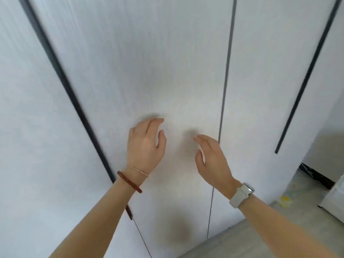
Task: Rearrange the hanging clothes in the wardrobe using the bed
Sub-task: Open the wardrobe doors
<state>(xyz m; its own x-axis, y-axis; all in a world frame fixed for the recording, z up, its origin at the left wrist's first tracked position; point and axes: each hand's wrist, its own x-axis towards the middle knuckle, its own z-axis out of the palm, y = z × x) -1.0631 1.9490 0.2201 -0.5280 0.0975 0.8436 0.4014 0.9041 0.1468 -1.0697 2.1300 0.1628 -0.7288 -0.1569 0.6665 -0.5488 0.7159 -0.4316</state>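
Observation:
A pale grey wardrobe with closed doors fills the view, and dark vertical handle strips (pixel 61 77) run down between its panels. My left hand (pixel 146 144) is raised in front of the middle door (pixel 149 62), fingers relaxed and close to its surface. My right hand (pixel 212 159) is raised beside it, fingers straight, just left of the thin gap (pixel 226 81) between two doors. Neither hand holds anything. No clothes and no bed are in view.
Grey floor (pixel 260 237) shows at the lower right. A white object (pixel 335 196) stands at the right edge, with a small yellow item (pixel 284 199) on the floor near it. A dark baseboard (pixel 316 174) runs along the far wall.

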